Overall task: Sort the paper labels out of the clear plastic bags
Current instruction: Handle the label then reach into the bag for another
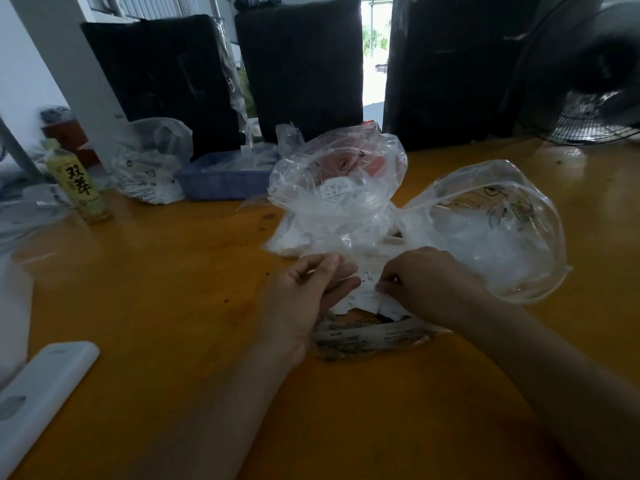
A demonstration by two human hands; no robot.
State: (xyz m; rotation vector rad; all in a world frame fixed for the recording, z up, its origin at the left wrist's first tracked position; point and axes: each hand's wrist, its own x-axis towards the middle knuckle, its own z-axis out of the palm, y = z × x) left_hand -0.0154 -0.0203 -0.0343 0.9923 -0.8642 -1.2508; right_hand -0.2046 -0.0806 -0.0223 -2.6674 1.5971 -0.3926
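Observation:
Two puffed clear plastic bags stand on the orange table: one in the middle with paper labels inside, another to the right. In front of them lies a small heap of white paper labels on flattened plastic. My left hand holds the left side of that heap, fingers curled around the plastic and paper. My right hand pinches a label at the heap's right edge. A flattened printed bag lies just below both hands.
A blue tray with bags sits behind, beside another stuffed clear bag and a yellow-labelled bottle. A white device lies at the near left. Black chair backs line the far edge; a fan stands at right.

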